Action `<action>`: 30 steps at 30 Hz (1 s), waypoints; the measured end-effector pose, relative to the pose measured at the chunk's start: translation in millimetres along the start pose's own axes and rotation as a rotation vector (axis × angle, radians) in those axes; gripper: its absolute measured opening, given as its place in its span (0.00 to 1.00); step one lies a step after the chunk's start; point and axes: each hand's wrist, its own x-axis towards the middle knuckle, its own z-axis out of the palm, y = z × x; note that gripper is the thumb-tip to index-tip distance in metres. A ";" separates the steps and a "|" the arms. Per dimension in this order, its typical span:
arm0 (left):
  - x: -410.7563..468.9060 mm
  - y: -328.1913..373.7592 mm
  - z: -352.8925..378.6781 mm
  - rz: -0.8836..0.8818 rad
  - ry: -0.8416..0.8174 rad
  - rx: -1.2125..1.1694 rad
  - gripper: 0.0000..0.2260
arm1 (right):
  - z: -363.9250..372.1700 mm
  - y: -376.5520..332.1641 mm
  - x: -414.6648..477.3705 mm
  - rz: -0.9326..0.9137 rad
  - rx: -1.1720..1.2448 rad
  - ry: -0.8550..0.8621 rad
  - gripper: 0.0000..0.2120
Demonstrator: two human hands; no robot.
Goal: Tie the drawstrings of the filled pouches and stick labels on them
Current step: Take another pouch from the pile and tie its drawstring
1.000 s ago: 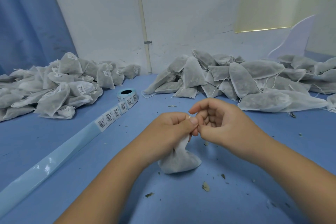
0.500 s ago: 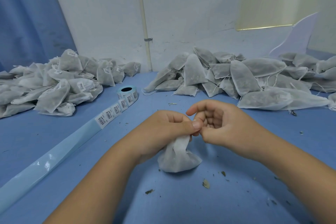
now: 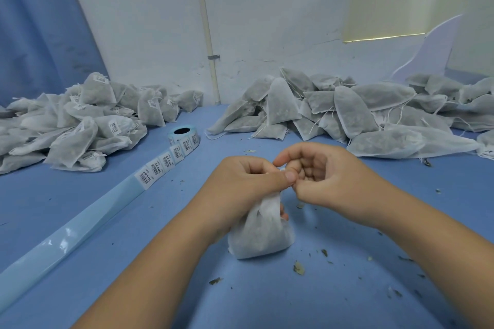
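Observation:
A filled white mesh pouch [image 3: 260, 238] stands on the blue table [image 3: 267, 302] in front of me. My left hand [image 3: 240, 184] grips its gathered neck from the left. My right hand [image 3: 320, 176] meets it at the top, fingers curled and pinching at the pouch's mouth, where the drawstring is hidden by my fingers. A roll of barcode labels [image 3: 183, 136] lies at the centre left, its strip of labels [image 3: 157, 167] running toward me on pale blue backing [image 3: 66, 235].
A heap of labelled pouches [image 3: 72, 125] lies at the left. A larger heap of unlabelled pouches with loose strings [image 3: 347, 112] fills the back right. Dried herb crumbs [image 3: 299, 268] dot the table near me. A white wall with a pipe [image 3: 208, 35] stands behind.
Both hands stay joined at the pouch's neck with small finger movements. The pouch sits slightly more upright under my left hand.

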 end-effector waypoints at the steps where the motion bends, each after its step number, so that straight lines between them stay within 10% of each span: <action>1: 0.1 -0.2 0.8 0.009 0.007 0.006 0.07 | -0.3 0.0 0.3 0.001 0.002 0.002 0.16; 18: 4.5 -4.3 -10.7 -0.081 -0.094 -0.381 0.11 | 6.8 -11.9 -6.3 -0.122 0.052 0.158 0.12; 30: 3.9 -7.8 -12.3 -0.056 -0.143 -0.247 0.10 | 9.9 -9.8 -4.5 -0.060 0.020 0.115 0.06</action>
